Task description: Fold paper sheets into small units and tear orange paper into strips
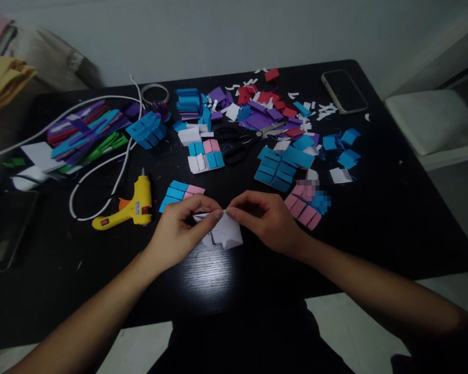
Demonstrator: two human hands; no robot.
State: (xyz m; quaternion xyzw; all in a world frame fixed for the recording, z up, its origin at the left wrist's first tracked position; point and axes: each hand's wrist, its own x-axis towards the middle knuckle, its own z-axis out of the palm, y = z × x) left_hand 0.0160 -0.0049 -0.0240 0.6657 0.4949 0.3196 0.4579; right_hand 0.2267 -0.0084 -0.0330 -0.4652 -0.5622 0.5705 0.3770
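Observation:
A piece of folded white paper (228,231) is held over the near middle of the black table. My left hand (183,223) grips its left side, thumb on top and fingers curled behind. My right hand (267,218) pinches the paper's upper edge between thumb and forefinger, close to the left thumb. Behind my left hand lies a blue and pink folded-paper block (175,195). A pink folded-paper block (306,210) lies just beyond my right hand. Farther back sits a block of white, blue and pink folded pieces (206,156).
A yellow glue gun (140,202) lies left, beside a looping white cable (72,197). Black-handled scissors (253,137) rest among purple and red paper pieces (257,117). Blue folded blocks (276,169) lie right of centre. A phone (343,91) is at the back right.

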